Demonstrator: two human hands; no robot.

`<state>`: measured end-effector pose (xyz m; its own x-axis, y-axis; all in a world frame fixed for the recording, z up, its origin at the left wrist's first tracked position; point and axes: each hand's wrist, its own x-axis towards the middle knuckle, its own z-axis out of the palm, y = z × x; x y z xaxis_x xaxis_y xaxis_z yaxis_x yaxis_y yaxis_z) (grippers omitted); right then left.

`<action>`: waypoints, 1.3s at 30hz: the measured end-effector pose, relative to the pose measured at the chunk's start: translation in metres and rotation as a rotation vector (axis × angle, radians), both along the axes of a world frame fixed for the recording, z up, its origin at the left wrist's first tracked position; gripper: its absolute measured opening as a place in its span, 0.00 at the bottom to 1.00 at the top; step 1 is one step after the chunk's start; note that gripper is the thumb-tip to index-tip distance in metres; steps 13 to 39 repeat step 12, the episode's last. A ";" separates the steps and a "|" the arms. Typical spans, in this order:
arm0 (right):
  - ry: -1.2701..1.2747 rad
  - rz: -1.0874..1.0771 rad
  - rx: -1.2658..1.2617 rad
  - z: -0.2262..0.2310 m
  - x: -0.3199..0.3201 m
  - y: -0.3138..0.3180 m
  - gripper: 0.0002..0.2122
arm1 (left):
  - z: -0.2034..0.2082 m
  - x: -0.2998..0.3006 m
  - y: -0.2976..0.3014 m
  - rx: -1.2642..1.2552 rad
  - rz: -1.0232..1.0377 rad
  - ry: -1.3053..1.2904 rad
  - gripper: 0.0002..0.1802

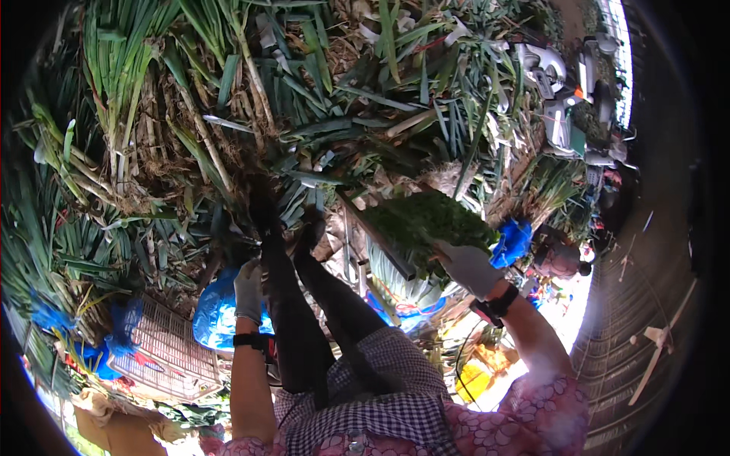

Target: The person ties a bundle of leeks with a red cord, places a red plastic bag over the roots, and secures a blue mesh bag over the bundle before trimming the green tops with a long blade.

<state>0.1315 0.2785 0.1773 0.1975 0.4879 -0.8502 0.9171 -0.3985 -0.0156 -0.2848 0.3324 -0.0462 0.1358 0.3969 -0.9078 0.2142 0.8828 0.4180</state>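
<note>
My right hand (pixel 468 270), in a pale glove, is at the near right edge of a dark green, leafy-looking patch (pixel 433 216). Its fingers point left and touch or overlap that patch; nothing is plainly gripped in them. A grey bar (pixel 380 237) slants along the patch's left side. My left hand (pixel 248 289), also gloved, hangs beside my dark-trousered leg, next to a blue plastic bag (pixel 214 310). The left fingertips are too dark and small to make out. Bunches of long green onions (pixel 125 83) with rooty, earthy ends lie at the far left.
Cut leaves and stalks (pixel 319 76) cover the ground ahead. A slatted plastic crate (pixel 169 349) stands at the lower left. White machinery (pixel 549 72) is at the far right, near more onions (pixel 551 186). Another blue bag (pixel 512 242) lies beyond my right hand.
</note>
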 end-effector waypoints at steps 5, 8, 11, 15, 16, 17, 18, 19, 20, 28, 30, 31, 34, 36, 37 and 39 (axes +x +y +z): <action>0.002 0.018 -0.072 -0.052 0.024 0.006 0.14 | 0.015 0.004 0.012 0.063 0.036 -0.030 0.15; -0.033 0.061 -0.083 -0.084 0.035 -0.005 0.14 | 0.034 0.014 0.018 0.031 0.033 -0.036 0.16; -0.015 0.112 -0.134 -0.075 0.035 -0.004 0.14 | 0.049 0.010 0.017 0.030 0.053 0.000 0.18; 0.015 0.135 -0.189 -0.063 0.036 0.001 0.14 | 0.051 0.009 0.018 0.039 0.053 0.005 0.18; 0.015 0.135 -0.189 -0.063 0.036 0.001 0.14 | 0.051 0.009 0.018 0.039 0.053 0.005 0.18; 0.015 0.135 -0.189 -0.063 0.036 0.001 0.14 | 0.051 0.009 0.018 0.039 0.053 0.005 0.18; 0.015 0.135 -0.189 -0.063 0.036 0.001 0.14 | 0.051 0.009 0.018 0.039 0.053 0.005 0.18; 0.015 0.135 -0.189 -0.063 0.036 0.001 0.14 | 0.051 0.009 0.018 0.039 0.053 0.005 0.18; 0.015 0.135 -0.189 -0.063 0.036 0.001 0.14 | 0.051 0.009 0.018 0.039 0.053 0.005 0.18; 0.015 0.135 -0.189 -0.063 0.036 0.001 0.14 | 0.051 0.009 0.018 0.039 0.053 0.005 0.18; 0.015 0.135 -0.189 -0.063 0.036 0.001 0.14 | 0.051 0.009 0.018 0.039 0.053 0.005 0.18; 0.015 0.135 -0.189 -0.063 0.036 0.001 0.14 | 0.051 0.009 0.018 0.039 0.053 0.005 0.18; 0.015 0.135 -0.189 -0.063 0.036 0.001 0.14 | 0.051 0.009 0.018 0.039 0.053 0.005 0.18; 0.015 0.135 -0.189 -0.063 0.036 0.001 0.14 | 0.051 0.009 0.018 0.039 0.053 0.005 0.18; 0.015 0.135 -0.189 -0.063 0.036 0.001 0.14 | 0.051 0.009 0.018 0.039 0.053 0.005 0.18; 0.015 0.135 -0.189 -0.063 0.036 0.001 0.14 | 0.051 0.009 0.018 0.039 0.053 0.005 0.18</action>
